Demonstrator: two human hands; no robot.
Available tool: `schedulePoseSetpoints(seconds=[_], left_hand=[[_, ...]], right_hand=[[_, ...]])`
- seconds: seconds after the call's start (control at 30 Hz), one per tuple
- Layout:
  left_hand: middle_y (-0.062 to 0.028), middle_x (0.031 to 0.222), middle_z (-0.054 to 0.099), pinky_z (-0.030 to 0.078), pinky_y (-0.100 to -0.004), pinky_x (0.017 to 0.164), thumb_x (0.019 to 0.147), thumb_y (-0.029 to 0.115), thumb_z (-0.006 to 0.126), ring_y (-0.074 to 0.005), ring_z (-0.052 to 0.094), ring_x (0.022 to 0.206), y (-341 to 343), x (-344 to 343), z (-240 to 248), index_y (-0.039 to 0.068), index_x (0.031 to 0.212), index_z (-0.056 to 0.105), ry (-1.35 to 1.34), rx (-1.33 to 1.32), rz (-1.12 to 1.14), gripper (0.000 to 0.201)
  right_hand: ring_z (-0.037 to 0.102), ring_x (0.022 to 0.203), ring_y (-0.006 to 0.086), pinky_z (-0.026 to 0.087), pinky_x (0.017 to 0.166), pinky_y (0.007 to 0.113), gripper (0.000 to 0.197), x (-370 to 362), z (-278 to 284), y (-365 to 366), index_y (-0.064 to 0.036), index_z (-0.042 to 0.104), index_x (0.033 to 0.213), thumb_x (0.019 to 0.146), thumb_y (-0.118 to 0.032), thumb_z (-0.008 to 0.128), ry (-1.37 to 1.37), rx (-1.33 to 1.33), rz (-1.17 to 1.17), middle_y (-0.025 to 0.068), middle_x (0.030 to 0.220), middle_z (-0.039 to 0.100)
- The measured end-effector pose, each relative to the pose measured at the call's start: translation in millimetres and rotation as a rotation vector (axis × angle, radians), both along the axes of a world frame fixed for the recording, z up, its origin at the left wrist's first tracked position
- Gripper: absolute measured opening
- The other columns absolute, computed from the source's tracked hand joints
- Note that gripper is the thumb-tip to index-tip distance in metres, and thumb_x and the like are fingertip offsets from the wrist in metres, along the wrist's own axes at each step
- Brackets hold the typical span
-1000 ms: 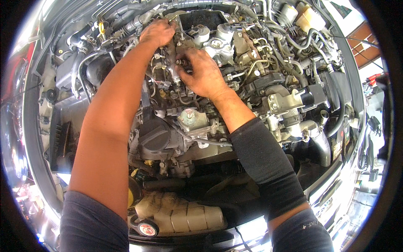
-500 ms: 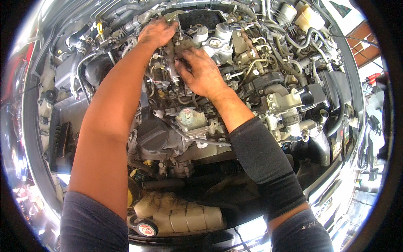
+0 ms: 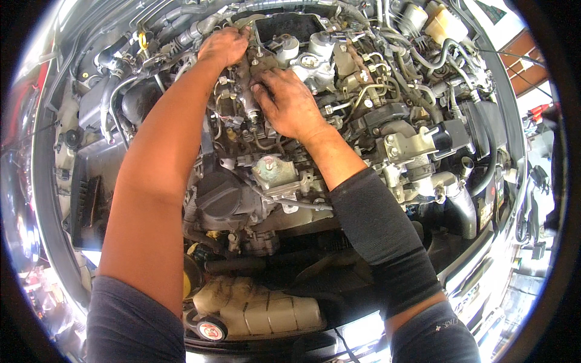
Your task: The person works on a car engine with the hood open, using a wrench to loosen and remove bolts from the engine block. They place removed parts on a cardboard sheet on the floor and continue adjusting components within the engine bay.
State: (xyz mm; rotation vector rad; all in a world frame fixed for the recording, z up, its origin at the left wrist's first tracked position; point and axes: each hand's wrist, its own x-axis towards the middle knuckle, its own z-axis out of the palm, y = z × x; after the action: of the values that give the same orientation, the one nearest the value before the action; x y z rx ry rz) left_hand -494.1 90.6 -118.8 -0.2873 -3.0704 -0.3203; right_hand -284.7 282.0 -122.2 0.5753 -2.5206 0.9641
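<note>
An exposed car engine (image 3: pixel 315 121) full of metal pipes, hoses and fittings lies under both arms. My left hand (image 3: pixel 224 46) is at the far side of it, left of the middle, its fingers curled together beside a thin upright metal rod (image 3: pixel 259 43). Whatever those fingers grip is hidden. Closer to me, my right hand (image 3: pixel 289 104) bends its fingers and thumb over the engine beside a long metal rail (image 3: pixel 247 91); the fingertips are partly out of sight, and what they hold cannot be made out. Just beyond it stand silvery round housings (image 3: pixel 321 43).
A black rectangular opening (image 3: pixel 290 25) sits at the back. Near me are a round black cover (image 3: pixel 219 195) and a brownish plastic tank (image 3: pixel 260 307) with a round cap (image 3: pixel 212 330). Another pale reservoir (image 3: pixel 446 27) stands far right. The car's body edge surrounds the bay.
My left hand has shifted slightly left, its fingertips drawing back from the rod. My right hand stays almost where it was, with only a slight movement of its fingers.
</note>
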Motion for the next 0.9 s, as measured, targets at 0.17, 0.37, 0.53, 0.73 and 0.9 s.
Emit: schedulePoseSetpoints(seconds=[0.17,0.37,0.53,0.73,0.9], left_hand=[[-0.0184,0.165,0.057,0.045,-0.0534,0.126,0.111,0.065,0.039,-0.0395,0.054,0.152,1.2,13.0,1.3,0.010,0.156,0.062,0.055,0.032,0.032,0.075],[-0.0192,0.166,0.056,0.044,-0.0501,0.127,0.111,0.064,0.039,-0.0369,0.054,0.153,3.3,9.8,9.9,0.009,0.157,0.060,-0.008,0.057,0.014,0.075],[-0.0199,0.166,0.055,0.043,-0.0494,0.128,0.112,0.061,0.037,-0.0394,0.055,0.152,6.4,28.3,18.4,0.009,0.158,0.058,0.062,-0.027,-0.006,0.073],[-0.0185,0.170,0.051,0.042,-0.0486,0.129,0.112,0.060,0.035,-0.0378,0.049,0.156,2.5,10.3,8.2,0.010,0.164,0.051,-0.035,0.061,0.059,0.074],[-0.0204,0.168,0.053,0.041,-0.0498,0.129,0.113,0.058,0.035,-0.0396,0.051,0.155,-0.8,4.0,4.7,0.005,0.160,0.054,0.069,-0.197,-0.168,0.073]], right_hand=[[0.064,0.121,0.0443,0.053,0.105,0.053,0.040,0.0,0.4,-0.2,-0.0044,0.070,0.132,0.102,-0.030,0.075,0.036,-0.011,0.002,0.0199,0.130,0.072],[0.064,0.123,0.0455,0.051,0.111,0.053,0.042,-0.3,1.8,0.4,-0.0009,0.071,0.131,0.103,-0.032,0.072,0.028,0.027,0.021,0.0240,0.129,0.072],[0.064,0.123,0.0451,0.051,0.112,0.052,0.044,-0.7,1.1,0.9,-0.0002,0.071,0.132,0.103,-0.034,0.072,0.006,-0.013,0.025,0.0243,0.130,0.072],[0.064,0.122,0.0444,0.052,0.108,0.052,0.039,-1.1,0.9,0.2,-0.0031,0.072,0.130,0.103,-0.032,0.073,0.051,0.013,-0.008,0.0214,0.128,0.072],[0.062,0.130,0.0450,0.049,0.117,0.051,0.048,-0.6,1.1,1.2,-0.0018,0.069,0.137,0.102,-0.034,0.073,-0.049,0.023,0.026,0.0247,0.137,0.070]])
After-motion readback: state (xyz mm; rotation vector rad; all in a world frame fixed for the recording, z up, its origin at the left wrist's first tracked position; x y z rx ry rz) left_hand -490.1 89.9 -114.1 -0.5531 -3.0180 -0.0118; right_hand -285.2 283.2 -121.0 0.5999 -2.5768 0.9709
